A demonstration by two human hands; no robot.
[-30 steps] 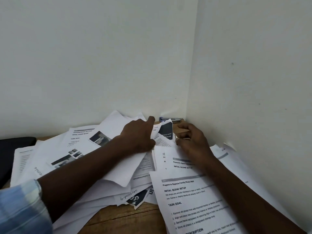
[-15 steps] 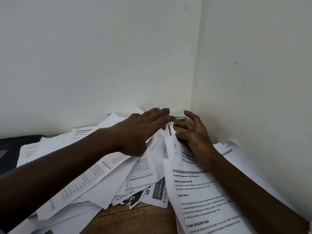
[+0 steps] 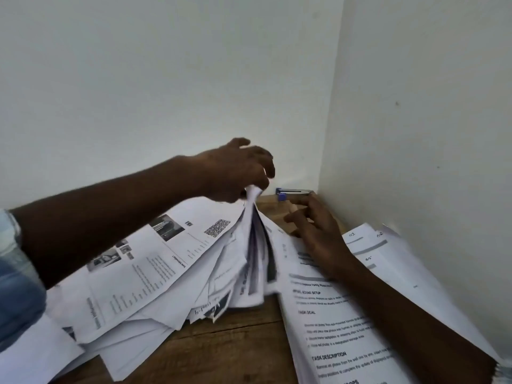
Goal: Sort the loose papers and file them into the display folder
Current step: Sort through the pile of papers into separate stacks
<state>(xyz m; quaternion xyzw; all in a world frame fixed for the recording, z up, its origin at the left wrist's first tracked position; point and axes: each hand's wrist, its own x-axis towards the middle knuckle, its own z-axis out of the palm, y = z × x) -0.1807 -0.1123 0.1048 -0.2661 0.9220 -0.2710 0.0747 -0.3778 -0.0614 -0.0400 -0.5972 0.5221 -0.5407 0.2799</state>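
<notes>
Left hand (image 3: 235, 173) pinches a raised bunch of papers (image 3: 171, 261); right hand (image 3: 318, 234) — fingers loosely spread — rests on sheet (image 3: 332, 342) headed "TASK DESCRIPTION".

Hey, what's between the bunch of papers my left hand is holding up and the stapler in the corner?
Just a short strip of bare wooden table, seen in the head view; the lifted papers and stapler don't touch.
</notes>
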